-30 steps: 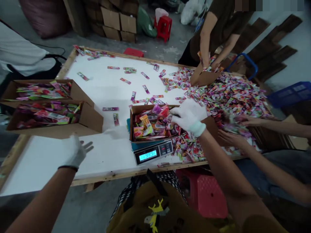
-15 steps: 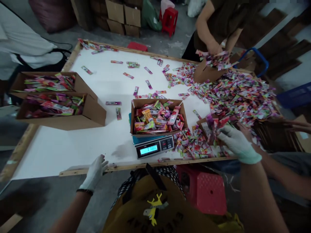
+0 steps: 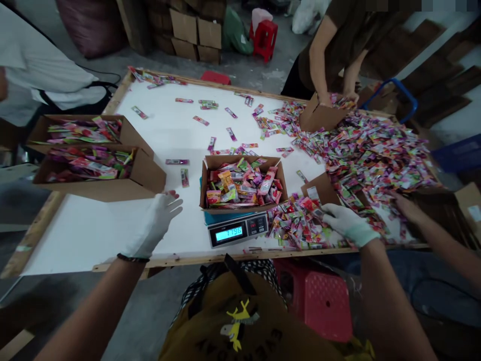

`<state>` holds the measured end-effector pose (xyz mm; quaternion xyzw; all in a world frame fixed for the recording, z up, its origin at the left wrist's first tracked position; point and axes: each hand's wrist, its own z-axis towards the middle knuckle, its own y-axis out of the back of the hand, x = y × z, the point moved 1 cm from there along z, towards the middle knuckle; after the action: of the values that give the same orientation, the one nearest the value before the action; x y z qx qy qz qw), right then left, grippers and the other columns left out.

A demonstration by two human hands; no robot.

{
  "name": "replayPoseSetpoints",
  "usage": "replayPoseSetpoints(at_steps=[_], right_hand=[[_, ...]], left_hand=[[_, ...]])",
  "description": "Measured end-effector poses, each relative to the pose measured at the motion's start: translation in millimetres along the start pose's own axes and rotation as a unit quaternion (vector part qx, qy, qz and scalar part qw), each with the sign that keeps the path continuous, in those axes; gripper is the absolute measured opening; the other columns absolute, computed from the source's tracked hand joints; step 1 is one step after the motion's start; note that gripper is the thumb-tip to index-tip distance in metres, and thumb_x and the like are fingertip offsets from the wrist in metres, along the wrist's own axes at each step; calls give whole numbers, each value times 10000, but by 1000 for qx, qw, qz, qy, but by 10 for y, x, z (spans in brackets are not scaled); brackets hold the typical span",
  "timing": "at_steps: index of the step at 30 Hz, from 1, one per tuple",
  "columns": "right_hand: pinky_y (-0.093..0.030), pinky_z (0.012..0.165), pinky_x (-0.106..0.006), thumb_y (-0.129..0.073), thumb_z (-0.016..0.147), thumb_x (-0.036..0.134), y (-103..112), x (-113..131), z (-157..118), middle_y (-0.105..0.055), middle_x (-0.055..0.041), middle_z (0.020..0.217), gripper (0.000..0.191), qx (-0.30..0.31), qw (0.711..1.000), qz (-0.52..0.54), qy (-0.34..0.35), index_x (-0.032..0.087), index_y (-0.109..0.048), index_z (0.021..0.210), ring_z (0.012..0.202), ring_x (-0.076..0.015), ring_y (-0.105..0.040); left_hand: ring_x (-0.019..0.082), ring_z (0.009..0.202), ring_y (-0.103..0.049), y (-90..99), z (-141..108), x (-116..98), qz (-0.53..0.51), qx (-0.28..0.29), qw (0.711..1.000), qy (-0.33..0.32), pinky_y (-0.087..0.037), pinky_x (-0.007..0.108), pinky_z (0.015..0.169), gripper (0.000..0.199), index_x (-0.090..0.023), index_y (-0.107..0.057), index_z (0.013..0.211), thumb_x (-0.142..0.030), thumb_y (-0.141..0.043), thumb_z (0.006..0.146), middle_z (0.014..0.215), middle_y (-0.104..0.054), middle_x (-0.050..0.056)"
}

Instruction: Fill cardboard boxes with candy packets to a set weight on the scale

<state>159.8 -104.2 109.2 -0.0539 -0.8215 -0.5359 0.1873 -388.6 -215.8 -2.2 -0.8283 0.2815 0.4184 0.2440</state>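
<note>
- left hand: fingers are spread and nothing is held; it is seen by the front filled carton, over the white tabletop.
- right hand: fingers are partly curled at the small packet heap; whether any packet is grasped cannot be told.
- open box: filled with packets, borne by the scale between the hands.
- tilted carton: set between small heap and large heap.
- co-worker's hand: seen beyond the right hand.

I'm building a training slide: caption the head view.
White-gloved right hand at heaped small colourful packets, white-gloved left hand open, brown cardboard box on silver digital scale between.
</note>
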Motion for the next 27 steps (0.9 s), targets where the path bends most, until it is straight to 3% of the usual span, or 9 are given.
replayPoseSetpoints(at_steps=[4, 8, 12, 15, 17, 20, 22, 24, 27], right_hand=[[-604, 932, -435, -690, 823, 412, 101, 346, 100, -797, -118, 1114, 318, -85, 993, 61, 49, 234, -738, 1082, 1033, -310, -748], [-589, 1035, -461, -624, 971, 418, 147, 1220, 271, -781, -108, 1214, 359, -107, 963, 125, 213, 213, -730, 1247, 1125, -282, -738], [-538, 1075, -452, -631, 1008, 297, -85, 2177, 466, -749, -122, 1231, 309, -41, 937, 63, 340, 160, -744, 1261, 1165, -266, -692], [-523, 1038, -411, -685, 1012, 369, -387, 2694, 576, -707, -156, 1308, 413, 37, 940, -26, 338, 136, -704, 1352, 1178, -272, -671], [-520, 977, -375, -664, 1026, 394, -556, 2909, 633, -720, -155, 1278, 364, 87, 938, -83, 325, 142, -734, 1278, 1146, -272, -676], [-499, 926, -337, -600, 1041, 268, -638, 3019, 698, -765, -127, 1113, 219, 124, 926, -112, 338, 139, -775, 1075, 1046, -245, -688], [-497, 913, -328, -610, 1021, 208, -546, 2922, 714, -770, -116, 1036, 184, 108, 930, -69, 345, 126, -774, 1009, 996, -233, -687], [-509, 902, -323, -636, 1011, 225, -346, 2671, 679, -768, -108, 1021, 173, 62, 938, 26, 340, 119, -772, 1010, 972, -224, -685], [-531, 824, -299, -641, 1030, 400, 46, 2042, 497, -755, -61, 957, 281, -1, 935, 179, 307, 152, -771, 1053, 877, -193, -671]], left_hand=[[244, 984, -699, -280, -143, -117, -46, 79, 996, -23, -584, 341, 797, 341, -206, -612, 987, -459, -767, 818, 1152, -700, 60], [238, 1009, -688, -495, -247, -182, -43, 113, 991, -64, -570, 338, 849, 469, -177, -652, 1021, -536, -821, 770, 1157, -696, 87], [207, 962, -666, -558, -287, -102, -43, 82, 995, -46, -542, 294, 791, 561, -188, -645, 1013, -577, -853, 665, 1151, -679, 72], [192, 927, -655, -511, -328, -32, -33, 43, 998, -22, -533, 288, 774, 621, -185, -646, 1003, -603, -862, 597, 1087, -662, 52], [204, 961, -667, -474, -374, -29, -18, 29, 999, -26, -540, 306, 805, 649, -183, -655, 1022, -628, -857, 596, 1120, -665, 60], [232, 1025, -681, -481, -461, -113, 23, 33, 997, -61, -554, 344, 879, 647, -181, -678, 1078, -672, -809, 677, 1243, -675, 94], [260, 1055, -684, -551, -506, -216, 84, 66, 989, -99, -557, 363, 899, 610, -181, -695, 1115, -685, -740, 775, 1263, -694, 115], [285, 1047, -687, -665, -515, -338, 184, 108, 968, -133, -556, 367, 882, 560, -183, -712, 1110, -677, -676, 850, 1167, -735, 116], [303, 991, -693, -857, -453, -537, 354, 147, 910, -155, -545, 365, 867, 481, -191, -724, 1028, -638, -595, 908, 969, -756, 96]])
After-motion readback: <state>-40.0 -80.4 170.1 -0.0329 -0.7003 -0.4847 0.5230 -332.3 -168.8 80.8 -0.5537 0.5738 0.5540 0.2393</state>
